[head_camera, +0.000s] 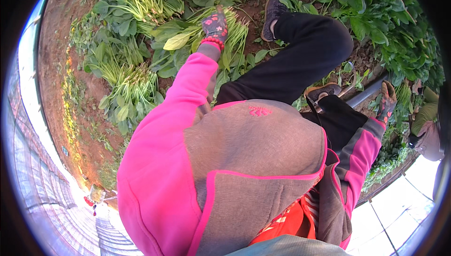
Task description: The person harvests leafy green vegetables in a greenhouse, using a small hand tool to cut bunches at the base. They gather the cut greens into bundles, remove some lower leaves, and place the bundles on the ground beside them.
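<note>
My left hand (215,27) wears a dark glove with red flowers and a red bead bracelet at the wrist. It rests on a bunch of leafy greens (235,32) with pale stems, on the ground ahead of my knee. Whether the fingers grip the stems is hidden. Far to the right, my right hand (385,103), in a matching glove with brown fingertips, is beside leafy stems (402,96) and the end of a grey pipe (368,90). What it holds, if anything, does not show clearly.
Cut bunches (149,6) and another pile (132,81) lie to the left on brown soil (53,62). Dense standing greens (384,20) fill the upper right. Part of another person (426,115) appears at the right edge. Greenhouse sheeting (45,185) curves along the lower left.
</note>
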Demonstrator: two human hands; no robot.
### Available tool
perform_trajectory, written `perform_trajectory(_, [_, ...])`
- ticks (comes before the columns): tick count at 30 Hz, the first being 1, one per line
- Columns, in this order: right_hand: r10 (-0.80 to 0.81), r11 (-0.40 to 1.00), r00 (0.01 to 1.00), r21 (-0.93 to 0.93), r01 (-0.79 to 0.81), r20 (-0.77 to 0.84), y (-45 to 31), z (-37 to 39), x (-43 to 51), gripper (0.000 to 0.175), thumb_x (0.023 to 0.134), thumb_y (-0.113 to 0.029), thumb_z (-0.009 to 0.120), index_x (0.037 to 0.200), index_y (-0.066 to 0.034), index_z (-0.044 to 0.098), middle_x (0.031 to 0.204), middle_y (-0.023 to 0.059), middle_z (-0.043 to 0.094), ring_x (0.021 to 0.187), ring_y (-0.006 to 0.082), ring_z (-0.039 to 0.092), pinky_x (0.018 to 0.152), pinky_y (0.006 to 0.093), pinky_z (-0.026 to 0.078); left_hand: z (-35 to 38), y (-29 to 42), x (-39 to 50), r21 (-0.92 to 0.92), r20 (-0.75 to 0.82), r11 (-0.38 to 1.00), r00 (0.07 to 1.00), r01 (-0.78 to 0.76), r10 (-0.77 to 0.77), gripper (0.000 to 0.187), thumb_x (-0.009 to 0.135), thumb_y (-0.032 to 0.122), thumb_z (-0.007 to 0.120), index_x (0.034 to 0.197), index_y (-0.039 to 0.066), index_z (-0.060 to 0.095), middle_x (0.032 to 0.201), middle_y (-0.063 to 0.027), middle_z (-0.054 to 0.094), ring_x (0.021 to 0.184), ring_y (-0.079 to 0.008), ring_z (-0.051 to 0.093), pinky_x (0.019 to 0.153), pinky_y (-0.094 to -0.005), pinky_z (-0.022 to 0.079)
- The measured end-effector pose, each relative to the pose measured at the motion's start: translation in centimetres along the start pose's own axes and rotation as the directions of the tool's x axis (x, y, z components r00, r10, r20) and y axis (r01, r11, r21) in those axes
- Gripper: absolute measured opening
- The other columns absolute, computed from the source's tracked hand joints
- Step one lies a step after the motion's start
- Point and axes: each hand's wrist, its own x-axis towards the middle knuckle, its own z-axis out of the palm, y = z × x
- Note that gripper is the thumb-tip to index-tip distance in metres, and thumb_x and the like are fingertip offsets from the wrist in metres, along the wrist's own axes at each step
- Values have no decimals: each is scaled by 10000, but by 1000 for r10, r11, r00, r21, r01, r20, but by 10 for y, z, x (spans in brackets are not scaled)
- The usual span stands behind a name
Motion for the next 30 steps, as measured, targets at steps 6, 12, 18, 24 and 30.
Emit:
perform_trajectory(6, [47, 996, 999, 75, -45, -21, 3, -14, 2, 282, 876, -230, 676, 1086, -42, 663, 994, 24, 669, 885, 116, 599, 798, 236, 458, -4, -10, -41, -1, -143, 992, 982, -126, 124, 928, 724, 486, 727, 1439, 74, 302, 1389, -138, 429, 1280, -309, 412, 1068, -493, 274])
perform_trajectory(12, [164, 986, 985, 0, -164, -50, 6, -55, 5, 327, 890, -274, 652, 1119, -41, 648, 1028, 39, 661, 905, 140, 600, 827, 258, 453, 31, -66, -91, 43, -383, 995, 918, -95, 104, 869, 748, 529, 654, 1387, 21, 356, 1411, -168, 377, 1334, -353, 292, 1103, -511, 177])
perform_trajectory(18, [14, 968, 1000, -251, -20, -25, 6, -83, -12, 296, 894, -190, 644, 1121, 0, 631, 1003, 61, 656, 899, 145, 603, 823, 249, 460, 85, -78, -78, 188, -148, 982, 988, -3, 32, 860, 839, 545, 530, 1472, 56, 212, 1532, -135, 177, 1387, -337, 206, 1116, -534, 131])
perform_trajectory(24, [94, 978, 984, -170, -119, -151, 44, -99, -49, 365, 873, -243, 653, 1134, 8, 611, 1030, 76, 649, 930, 166, 603, 843, 264, 463, 92, -87, -67, 76, -171, 996, 984, -44, 56, 926, 773, 599, 587, 1461, 77, 253, 1528, -123, 209, 1384, -317, 229, 1115, -519, 156])
perform_trajectory(30, [374, 916, 913, 219, -336, -164, 129, -70, -100, 422, 830, -210, 659, 1165, 34, 577, 1025, 108, 651, 865, 189, 628, 781, 297, 503, 56, -107, -85, -232, -326, 933, 926, -275, 191, 861, 677, 471, 739, 1366, 79, 403, 1402, -164, 403, 1304, -342, 360, 1083, -460, 278])
